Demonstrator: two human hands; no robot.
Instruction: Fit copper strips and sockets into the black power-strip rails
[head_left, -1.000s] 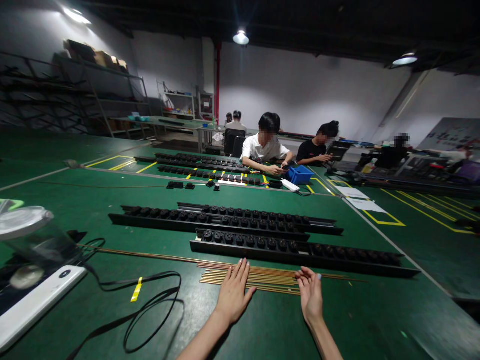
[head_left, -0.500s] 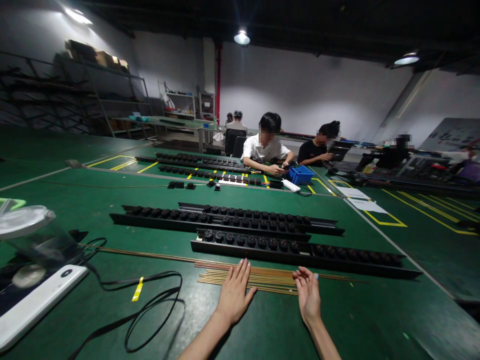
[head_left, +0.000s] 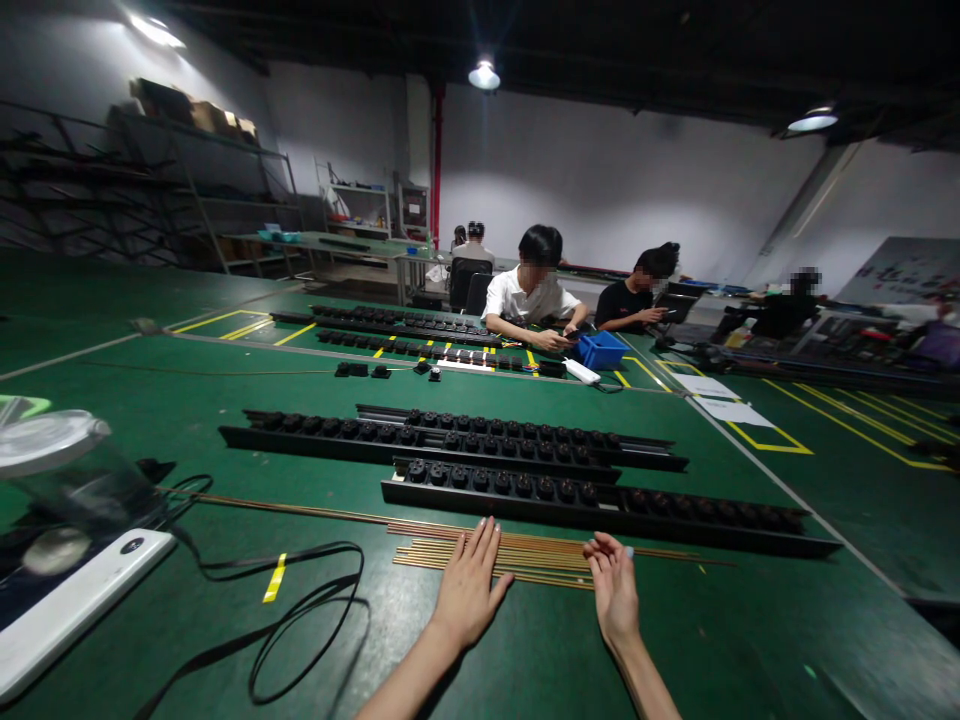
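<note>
The green surface [head_left: 540, 650] extends under and around both grips. Beyond them, we see long black rails [head_left: 525, 500] lined with round dark units, set roughly parallel, perhaps so that each row remains accessible. The slender brass-coloured rods [head_left: 420, 550] lie directly beneath the left grip and reach toward the right, mostly side by side; one long length runs well out to the left. A black strap [head_left: 330, 546] loops loosely left of the grips. The left hand [head_left: 466, 590] rests flat, palm down, its fingers extended and its thumb spread, clamped on nothing; we judge that this light pressure keeps the rods from rolling. The right hand [head_left: 616, 595] curls loosely at their right portion, seemingly to guide or bound them; we cannot tell whether it encloses any. Yellow tape [head_left: 275, 580] lies left of the left grip.
</note>
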